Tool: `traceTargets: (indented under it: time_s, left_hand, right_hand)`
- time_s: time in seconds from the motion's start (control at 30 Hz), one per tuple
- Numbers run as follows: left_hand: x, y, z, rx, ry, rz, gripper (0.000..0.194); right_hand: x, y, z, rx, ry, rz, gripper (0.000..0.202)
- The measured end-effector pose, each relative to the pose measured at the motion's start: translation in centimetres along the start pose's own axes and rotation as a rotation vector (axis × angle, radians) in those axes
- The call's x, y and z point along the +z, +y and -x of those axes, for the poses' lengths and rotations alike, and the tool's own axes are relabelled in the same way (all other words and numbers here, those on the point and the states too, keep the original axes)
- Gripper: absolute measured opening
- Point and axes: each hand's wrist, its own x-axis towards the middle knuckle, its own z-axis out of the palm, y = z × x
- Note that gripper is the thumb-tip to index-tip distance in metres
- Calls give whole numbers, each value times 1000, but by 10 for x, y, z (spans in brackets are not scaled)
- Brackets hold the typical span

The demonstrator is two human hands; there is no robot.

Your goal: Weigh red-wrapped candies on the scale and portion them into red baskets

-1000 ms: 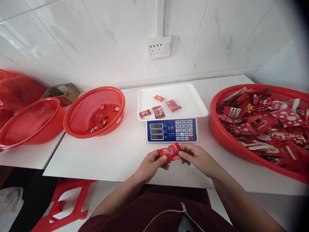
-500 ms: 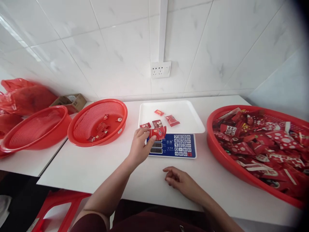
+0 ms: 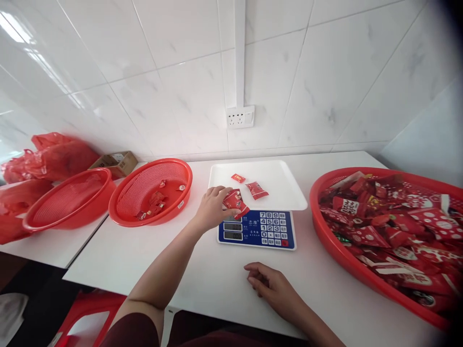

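Note:
My left hand [image 3: 214, 208] is closed on red candy packets [image 3: 234, 201], over the front left of the white weighing tray [image 3: 292, 195]. How many packets it grips is partly hidden by the fingers. Behind them on the tray lie a small red packet [image 3: 238, 178] and a larger red packet [image 3: 257, 190]. The blue keypad panel of the scale [image 3: 256, 230] shows in front of the tray, its upper left covered by the held packets. My right hand [image 3: 269, 285] rests on the white table before the scale, fingers loosely curled and apart, nothing visible in them.
A big red basket [image 3: 314, 212] heaped with red snack packets stands on the right. Left of the scale is a red basket [image 3: 119, 205] with several small packets. Farther left are another red basket [image 3: 68, 219], a cardboard box [image 3: 125, 165] and red plastic bags [image 3: 60, 156].
My left hand has gathered the packets from the tray's front left together with the one it held. Two packets remain lying on the tray. The right hand stays on the table; the view has tilted up slightly.

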Motion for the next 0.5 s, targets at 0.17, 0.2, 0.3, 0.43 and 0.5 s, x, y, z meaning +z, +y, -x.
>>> traceTargets:
  time_s: [0.17,0.2,0.3,0.43,0.5]
  left_hand:
    - [4,7,-7,-59,41,32,48]
    - [4,8,-9,-87,43,58,45]
    - [5,10,-18,-147,15,197,47]
    - [4,9,-35,-157,9,305,52]
    - [2,7,-43,-142,50,240,50]
  right_hand:
    - [0,3,0,-13,-3,12,28]
    - [0,4,1,-17,3,18,28]
    - [0,5,1,-13,17,25,28]
    - [1,0,2,4,24,20,28]
    - [1,-2,3,14,28,17,28]
